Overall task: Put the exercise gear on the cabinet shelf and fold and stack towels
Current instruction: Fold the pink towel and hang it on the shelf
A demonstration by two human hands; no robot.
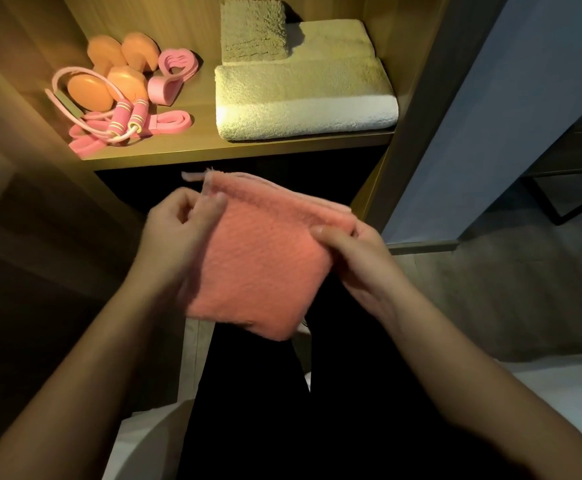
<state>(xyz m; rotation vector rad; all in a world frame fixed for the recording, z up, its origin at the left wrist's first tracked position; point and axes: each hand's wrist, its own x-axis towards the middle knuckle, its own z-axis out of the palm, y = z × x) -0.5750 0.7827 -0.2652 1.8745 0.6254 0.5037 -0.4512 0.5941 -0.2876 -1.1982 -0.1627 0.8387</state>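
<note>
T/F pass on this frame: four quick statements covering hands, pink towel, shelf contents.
1. The left hand and the right hand both hold the pink towel. True.
2. The pink towel lies on the shelf. False: it is held in the air in front of the shelf.
3. The jump rope is on the shelf's left part. True.
4. The folded pale towels sit left of the dumbbells. False: they sit to the right.

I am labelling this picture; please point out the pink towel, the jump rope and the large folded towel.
pink towel [262,265]: head view, middle of its front face.
jump rope [123,112]: head view, on one pink handle.
large folded towel [303,95]: head view, middle of its top.
</note>
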